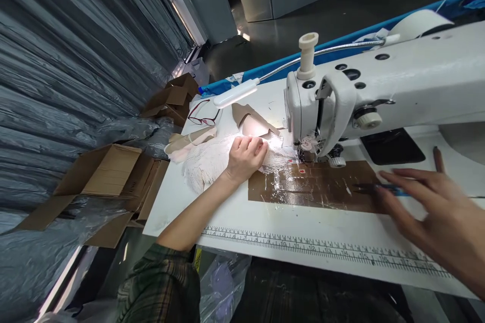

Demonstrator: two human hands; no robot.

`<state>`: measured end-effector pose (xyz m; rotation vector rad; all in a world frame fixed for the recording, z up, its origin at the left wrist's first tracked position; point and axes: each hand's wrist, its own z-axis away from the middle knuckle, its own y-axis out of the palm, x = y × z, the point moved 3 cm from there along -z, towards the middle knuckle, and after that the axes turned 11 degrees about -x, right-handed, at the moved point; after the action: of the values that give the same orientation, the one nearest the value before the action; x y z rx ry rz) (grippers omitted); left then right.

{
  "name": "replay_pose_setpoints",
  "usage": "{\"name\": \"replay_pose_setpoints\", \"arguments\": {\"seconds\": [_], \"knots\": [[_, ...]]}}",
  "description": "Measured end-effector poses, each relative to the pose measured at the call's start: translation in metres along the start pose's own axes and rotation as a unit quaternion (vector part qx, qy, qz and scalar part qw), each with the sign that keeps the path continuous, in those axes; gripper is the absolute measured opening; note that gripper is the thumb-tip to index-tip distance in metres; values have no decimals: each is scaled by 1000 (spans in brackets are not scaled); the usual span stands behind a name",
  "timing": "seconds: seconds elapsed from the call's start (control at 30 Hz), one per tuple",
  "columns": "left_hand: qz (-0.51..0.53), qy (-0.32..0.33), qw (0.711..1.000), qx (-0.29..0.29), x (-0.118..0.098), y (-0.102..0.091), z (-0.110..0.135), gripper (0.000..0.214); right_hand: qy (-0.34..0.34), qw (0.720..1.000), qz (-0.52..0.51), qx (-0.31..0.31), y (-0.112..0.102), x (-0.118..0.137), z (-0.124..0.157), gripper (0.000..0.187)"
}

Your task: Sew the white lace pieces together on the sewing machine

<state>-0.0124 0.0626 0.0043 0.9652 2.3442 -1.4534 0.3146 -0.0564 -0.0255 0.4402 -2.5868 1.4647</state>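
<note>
My left hand point(247, 157) is closed, its curled fingers gripping white lace fabric point(212, 161) that lies bunched on the table left of the needle area. The lace's edge runs toward the presser foot point(306, 155) of a white sewing machine point(413, 81). My right hand point(432, 199), slightly blurred, is at the right with index finger and thumb stretched apart. Blue-handled thread snips point(399, 191) lie between that thumb and finger, blades pointing left over the brown taped plate point(322, 189). The thumb tip overlaps the snips; no firm grip on them shows.
A lit lamp point(237, 93) on a bendy neck shines on the lace. Glasses point(204, 116), brown and pink cloth rolls point(193, 140) and a beige piece point(253, 121) lie behind it. A ruler strip point(303, 245) lines the front edge. Cardboard boxes point(109, 171) stand at left.
</note>
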Motion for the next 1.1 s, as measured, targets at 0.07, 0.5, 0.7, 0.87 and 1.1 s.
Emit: {"name": "replay_pose_setpoints", "arguments": {"seconds": [0.07, 0.5, 0.7, 0.87, 1.1], "knots": [[10, -24, 999, -42, 5, 7, 0, 24, -33, 999, -13, 10, 13, 28, -18, 43], [495, -339, 799, -35, 11, 31, 15, 35, -22, 989, -145, -20, 53, 37, -20, 30], [549, -350, 757, -48, 11, 32, 12, 32, -36, 988, -152, -10, 54, 40, -21, 32], [539, -344, 768, -48, 12, 35, 12, 41, -45, 988, -149, -5, 54, 40, -20, 33], [495, -333, 800, -63, 14, 35, 14, 33, -37, 988, -149, 6, 53, 42, -21, 34]]}}
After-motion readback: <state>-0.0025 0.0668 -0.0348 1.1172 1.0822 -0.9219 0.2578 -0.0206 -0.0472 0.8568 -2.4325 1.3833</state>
